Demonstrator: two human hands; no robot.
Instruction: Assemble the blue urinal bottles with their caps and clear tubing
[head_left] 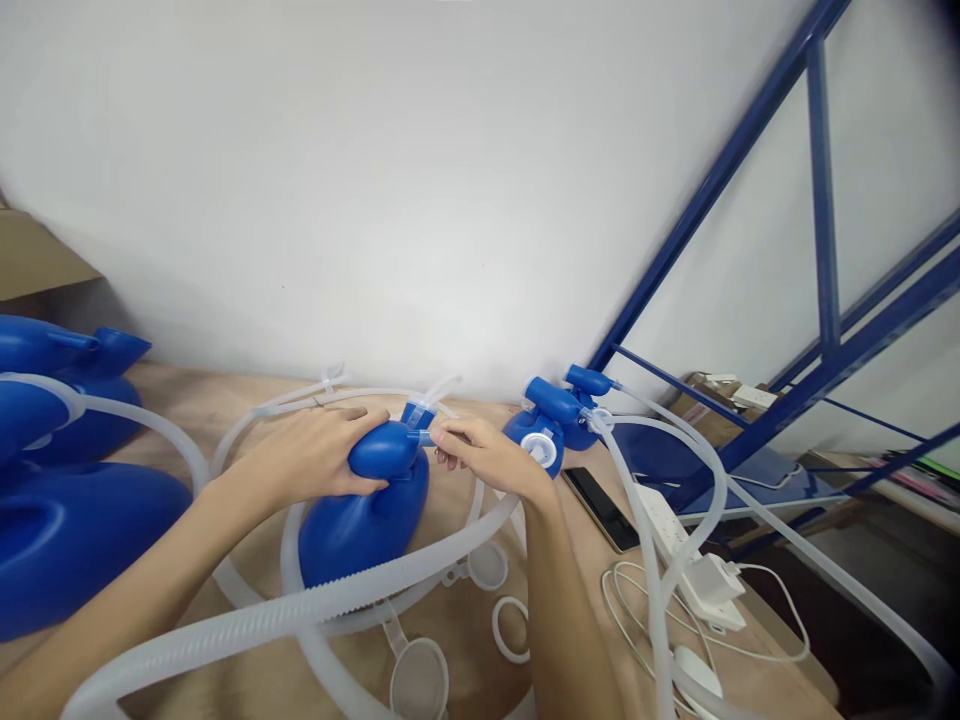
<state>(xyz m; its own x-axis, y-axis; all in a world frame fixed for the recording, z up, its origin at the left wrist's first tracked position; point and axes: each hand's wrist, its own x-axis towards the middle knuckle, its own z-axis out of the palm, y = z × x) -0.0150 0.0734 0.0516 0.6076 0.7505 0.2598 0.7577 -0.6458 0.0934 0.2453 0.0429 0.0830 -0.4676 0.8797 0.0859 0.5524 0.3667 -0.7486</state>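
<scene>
My left hand (337, 455) is wrapped round the rounded upper part of a blue plastic bottle (352, 535) on the wooden table. Its thumb and fingers press on either side. At the bottle's short spout, my right hand (472, 450) pinches the end of a clear tube (424, 437), its fingertips closed. A ribbed translucent hose (360, 585) runs below both hands, passing in front of the blue bottle. Behind the spout stands a blue neck with a clear piece (418, 412). Round translucent caps (420, 680) and a white ring (511, 630) lie nearer the camera.
Large blue bottles (82, 530) crowd the left side. More blue bottles with hoses (536, 435) stand at the right back. A phone (600, 508), a power strip (686, 560) and white cables lie at right. A blue metal frame (825, 200) rises beyond.
</scene>
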